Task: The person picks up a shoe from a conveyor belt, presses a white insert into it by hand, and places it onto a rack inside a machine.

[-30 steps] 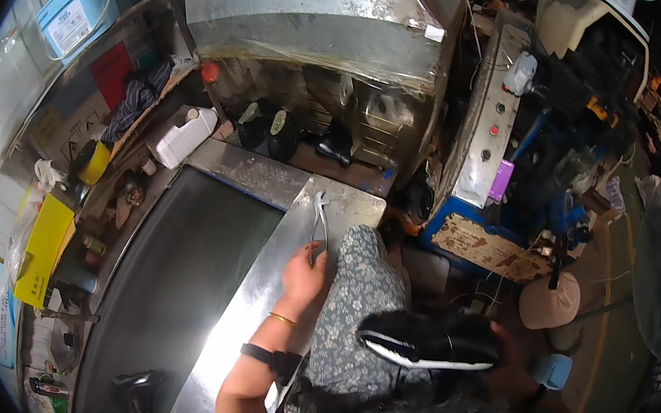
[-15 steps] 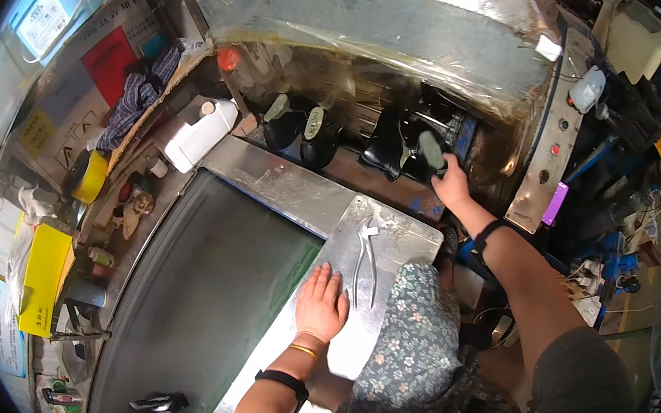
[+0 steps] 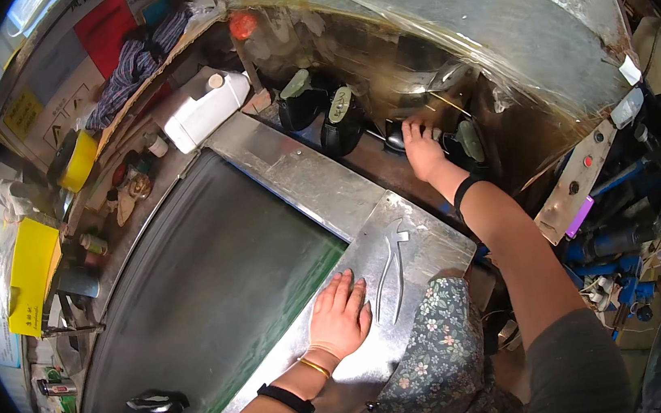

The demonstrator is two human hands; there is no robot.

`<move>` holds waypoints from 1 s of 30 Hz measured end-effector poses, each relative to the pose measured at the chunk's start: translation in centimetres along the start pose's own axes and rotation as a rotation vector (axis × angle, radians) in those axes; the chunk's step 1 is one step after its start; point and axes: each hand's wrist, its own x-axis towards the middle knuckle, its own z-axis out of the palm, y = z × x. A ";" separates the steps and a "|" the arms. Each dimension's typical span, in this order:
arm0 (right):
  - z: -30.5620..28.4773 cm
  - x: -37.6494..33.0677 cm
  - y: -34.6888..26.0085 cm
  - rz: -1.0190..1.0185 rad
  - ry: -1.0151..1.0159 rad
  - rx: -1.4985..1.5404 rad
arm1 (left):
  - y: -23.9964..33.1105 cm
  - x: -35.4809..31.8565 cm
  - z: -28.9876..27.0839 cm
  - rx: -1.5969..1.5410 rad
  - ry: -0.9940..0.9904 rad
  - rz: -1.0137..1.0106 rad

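My left hand [image 3: 339,316] lies flat on the metal ledge, fingers stretched out and holding nothing. Just right of it rest steel lasting pincers [image 3: 389,281]. My right hand [image 3: 426,153] reaches into the recess under the plastic-draped hood, its fingers over a shiny black shoe upper [image 3: 394,135]; the hand hides much of this upper and the grip. Right of that hand, a black shoe form with a green top [image 3: 468,140] stands in the recess. Two similar forms, one nearer [image 3: 340,124] and one farther left [image 3: 299,100], stand left of the hand.
A dark conveyor belt [image 3: 218,293] runs along my left, with a black shoe upper [image 3: 157,412] on it. Beyond stand a white jug [image 3: 205,110] and a cluttered shelf. The metal hood [image 3: 486,1] overhangs the recess. A panel with buttons [image 3: 580,178] is at the right.
My right hand has moved from the green-topped form onto the black upper to its left. The green-topped form now stands right of the hand. My left hand remains on the ledge; the view has shifted.
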 end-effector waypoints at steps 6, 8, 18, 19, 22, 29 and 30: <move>-5.5 3.9 -1.6 -0.568 0.219 0.122 | 0.1 -0.1 -0.6 0.021 0.020 -0.004; -5.2 2.9 -1.3 -0.441 0.323 0.370 | 0.2 0.1 -0.2 0.008 0.033 0.003; -1.8 -7.6 12.5 0.232 0.134 0.543 | 0.1 0.1 0.0 0.014 0.037 0.000; -1.3 -7.8 12.9 0.326 0.074 0.711 | 0.0 0.0 0.0 0.012 0.036 0.003; -3.9 -5.2 10.0 0.408 -0.443 0.883 | -0.9 -0.6 -0.3 0.041 0.013 -0.027; 0.9 2.8 4.0 0.509 -0.162 0.735 | 0.3 0.7 0.2 -0.006 0.004 -0.005; -1.8 2.9 0.3 0.541 -0.268 1.025 | -0.7 -0.6 -0.5 0.025 0.003 -0.051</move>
